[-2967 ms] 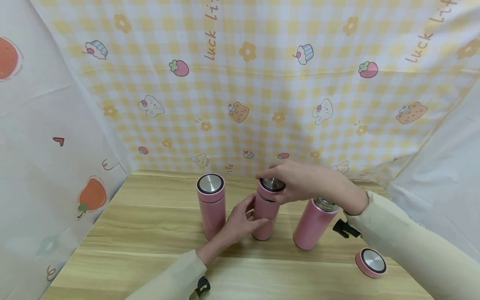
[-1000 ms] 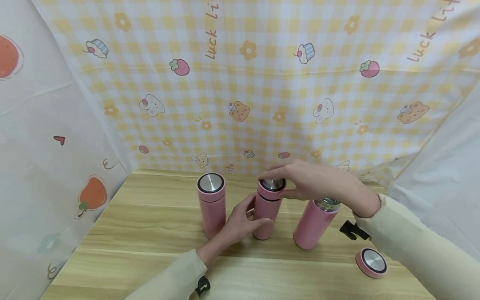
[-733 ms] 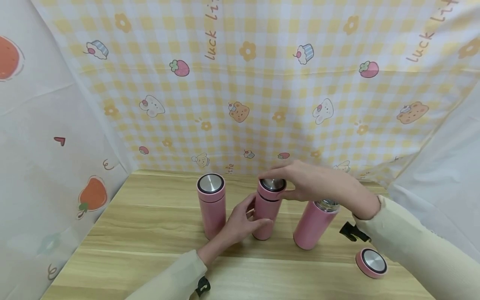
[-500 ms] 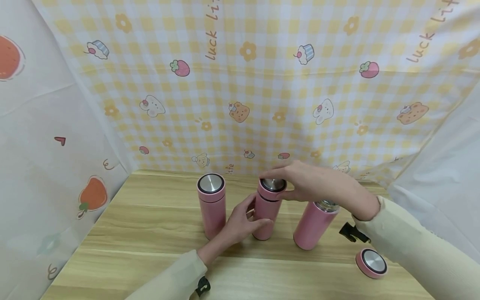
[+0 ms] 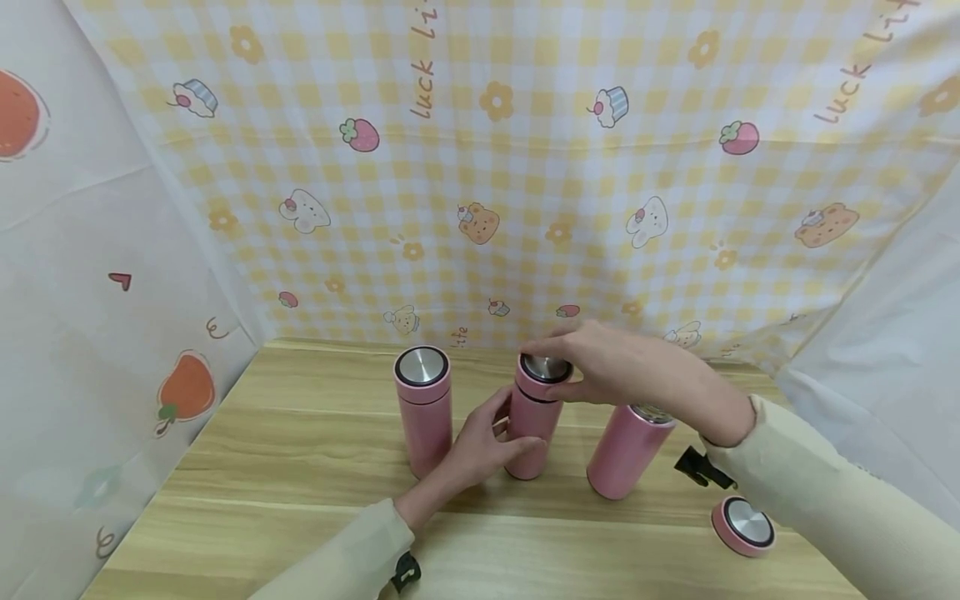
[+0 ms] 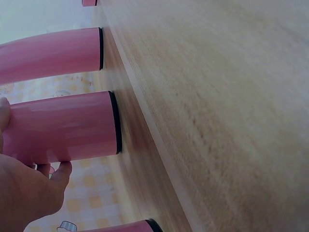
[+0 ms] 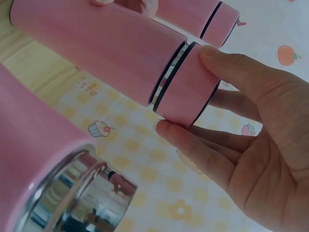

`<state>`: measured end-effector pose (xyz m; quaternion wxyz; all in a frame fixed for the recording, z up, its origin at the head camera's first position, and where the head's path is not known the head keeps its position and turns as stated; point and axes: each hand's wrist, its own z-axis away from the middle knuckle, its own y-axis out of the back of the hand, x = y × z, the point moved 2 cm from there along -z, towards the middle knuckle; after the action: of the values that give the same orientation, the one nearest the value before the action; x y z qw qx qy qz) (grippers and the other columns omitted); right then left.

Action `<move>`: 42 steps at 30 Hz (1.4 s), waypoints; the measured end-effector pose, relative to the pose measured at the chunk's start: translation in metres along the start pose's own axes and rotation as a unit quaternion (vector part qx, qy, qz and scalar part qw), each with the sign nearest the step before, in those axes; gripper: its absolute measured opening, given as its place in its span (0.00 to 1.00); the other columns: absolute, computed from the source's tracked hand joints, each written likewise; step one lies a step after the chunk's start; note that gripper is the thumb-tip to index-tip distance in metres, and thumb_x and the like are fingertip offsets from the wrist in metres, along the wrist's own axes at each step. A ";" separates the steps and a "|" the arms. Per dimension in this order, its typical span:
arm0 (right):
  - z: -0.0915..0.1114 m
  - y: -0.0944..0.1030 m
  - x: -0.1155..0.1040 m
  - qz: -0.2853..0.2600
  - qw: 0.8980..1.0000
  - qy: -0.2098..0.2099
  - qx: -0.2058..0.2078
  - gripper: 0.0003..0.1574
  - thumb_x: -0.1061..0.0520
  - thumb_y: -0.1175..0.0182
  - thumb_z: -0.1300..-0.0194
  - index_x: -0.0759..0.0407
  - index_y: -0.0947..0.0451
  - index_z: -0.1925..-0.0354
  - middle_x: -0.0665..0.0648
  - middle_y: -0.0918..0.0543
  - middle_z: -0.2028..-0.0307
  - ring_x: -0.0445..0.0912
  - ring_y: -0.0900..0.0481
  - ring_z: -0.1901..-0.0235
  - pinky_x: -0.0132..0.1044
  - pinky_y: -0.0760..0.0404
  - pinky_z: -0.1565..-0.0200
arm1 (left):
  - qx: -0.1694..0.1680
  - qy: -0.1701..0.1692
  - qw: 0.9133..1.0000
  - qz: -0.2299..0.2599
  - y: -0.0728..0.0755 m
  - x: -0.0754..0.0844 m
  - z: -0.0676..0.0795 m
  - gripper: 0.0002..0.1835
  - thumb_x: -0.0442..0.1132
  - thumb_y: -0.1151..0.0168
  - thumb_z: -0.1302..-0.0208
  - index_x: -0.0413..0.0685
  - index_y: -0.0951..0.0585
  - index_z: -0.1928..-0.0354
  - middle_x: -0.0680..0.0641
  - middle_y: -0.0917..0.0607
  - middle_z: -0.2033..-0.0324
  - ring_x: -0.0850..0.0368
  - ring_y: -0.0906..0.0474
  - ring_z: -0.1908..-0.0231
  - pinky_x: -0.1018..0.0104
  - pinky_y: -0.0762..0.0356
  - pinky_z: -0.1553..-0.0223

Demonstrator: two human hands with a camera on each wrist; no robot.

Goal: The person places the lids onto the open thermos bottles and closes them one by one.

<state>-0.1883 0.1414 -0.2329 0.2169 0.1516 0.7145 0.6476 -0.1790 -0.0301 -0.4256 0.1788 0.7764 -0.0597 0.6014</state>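
In the head view a pink thermos [image 5: 534,425] stands upright in the middle of the table. My left hand [image 5: 480,446] grips its body low down, thumb in front and fingers behind. My right hand [image 5: 600,362] holds its lid [image 7: 188,87] by the sides, the lid having a steel disc on top. In the right wrist view a narrow gap with shiny metal shows between lid and body. To the right is a second pink thermos [image 5: 628,454] without its lid, its bare steel neck [image 7: 91,193] partly behind my right wrist. A loose pink lid [image 5: 742,525] lies at the right.
A lidded pink thermos [image 5: 423,417] stands left of my left hand, beside its forearm. The wood-grain table [image 5: 300,467] ends at a yellow checked cloth [image 5: 495,167] behind and white cloths at both sides.
The right hand shifts its hold around the lid, its wrist first swinging right, then slightly back left. The left hand keeps its grip, and the bottles stay in place.
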 end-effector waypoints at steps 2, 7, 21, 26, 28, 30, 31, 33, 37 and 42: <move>0.000 -0.001 -0.001 0.009 1.000 -0.001 0.011 0.31 0.52 0.27 0.36 0.60 0.20 0.38 0.46 0.16 0.64 0.37 0.23 0.67 0.30 0.21 0.69 | 0.001 0.000 1.000 0.000 0.000 0.000 0.000 0.37 0.42 0.25 0.37 0.59 0.31 0.28 0.53 0.24 0.37 0.57 0.29 0.36 0.55 0.29 0.36; 0.000 -0.004 -0.002 0.025 0.999 -0.003 0.039 0.31 0.53 0.24 0.39 0.60 0.19 0.40 0.45 0.23 0.70 0.38 0.26 0.72 0.28 0.24 0.72 | -0.001 -0.003 1.000 -0.001 0.001 -0.001 -0.001 0.36 0.42 0.25 0.37 0.59 0.31 0.29 0.54 0.23 0.38 0.57 0.29 0.36 0.55 0.29 0.36; 0.009 -0.008 0.005 -0.032 0.999 0.041 -0.009 0.38 0.60 0.32 0.33 0.54 0.31 0.28 0.59 0.32 0.30 0.50 0.24 0.40 0.43 0.19 0.46 | -0.003 0.004 1.000 0.000 0.000 0.002 0.001 0.39 0.43 0.26 0.36 0.55 0.34 0.26 0.52 0.25 0.36 0.57 0.29 0.36 0.56 0.29 0.36; 0.007 -0.009 0.006 -0.043 0.998 0.044 -0.021 0.35 0.67 0.32 0.35 0.59 0.27 0.31 0.63 0.29 0.32 0.54 0.21 0.42 0.41 0.17 0.49 | -0.003 0.000 1.000 -0.003 0.001 0.002 0.001 0.39 0.43 0.26 0.36 0.55 0.34 0.26 0.52 0.24 0.36 0.56 0.29 0.36 0.55 0.28 0.36; 0.007 -0.009 0.006 -0.041 0.998 0.040 -0.023 0.35 0.67 0.32 0.35 0.59 0.26 0.31 0.63 0.29 0.32 0.54 0.21 0.43 0.41 0.17 0.50 | -0.003 -0.002 1.000 -0.001 0.001 0.002 0.001 0.39 0.44 0.26 0.36 0.55 0.34 0.26 0.52 0.24 0.36 0.56 0.29 0.36 0.55 0.28 0.36; 0.006 -0.009 0.006 -0.037 0.998 0.040 -0.021 0.34 0.67 0.31 0.35 0.59 0.26 0.32 0.63 0.28 0.32 0.55 0.22 0.42 0.42 0.17 0.48 | -0.004 -0.003 1.000 -0.001 0.001 0.002 0.000 0.39 0.43 0.26 0.36 0.55 0.34 0.26 0.52 0.24 0.36 0.56 0.29 0.36 0.55 0.28 0.36; 0.006 -0.009 0.005 -0.033 0.998 0.040 -0.019 0.34 0.66 0.31 0.35 0.59 0.26 0.32 0.63 0.28 0.33 0.56 0.23 0.41 0.43 0.18 0.47 | -0.004 -0.004 1.000 0.000 0.000 0.002 0.000 0.39 0.43 0.26 0.36 0.56 0.34 0.26 0.52 0.24 0.37 0.56 0.29 0.36 0.55 0.28 0.36; 0.005 -0.009 0.003 -0.026 0.999 0.037 -0.017 0.34 0.65 0.31 0.35 0.58 0.25 0.32 0.63 0.28 0.33 0.57 0.24 0.40 0.44 0.18 0.46 | -0.004 -0.005 1.000 0.001 0.000 0.002 0.000 0.39 0.43 0.26 0.36 0.56 0.34 0.26 0.52 0.24 0.37 0.57 0.29 0.36 0.55 0.28 0.37; 0.003 -0.009 0.001 -0.018 0.999 0.028 -0.013 0.33 0.64 0.31 0.34 0.59 0.25 0.32 0.64 0.26 0.34 0.56 0.23 0.40 0.45 0.19 0.46 | -0.003 -0.007 1.000 0.003 0.001 0.001 0.000 0.39 0.43 0.26 0.36 0.57 0.33 0.26 0.53 0.24 0.37 0.57 0.28 0.37 0.56 0.28 0.37; 0.002 -0.009 -0.002 -0.004 1.000 0.016 -0.007 0.33 0.61 0.30 0.34 0.60 0.25 0.32 0.63 0.24 0.37 0.55 0.21 0.43 0.45 0.18 0.46 | -0.003 -0.005 1.000 0.001 0.001 0.001 0.001 0.38 0.42 0.26 0.36 0.56 0.33 0.27 0.53 0.24 0.37 0.57 0.28 0.37 0.55 0.28 0.37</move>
<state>-0.1848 0.1414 -0.2416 0.2095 0.1368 0.7136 0.6543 -0.1783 -0.0307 -0.4242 0.1804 0.7784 -0.0633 0.5979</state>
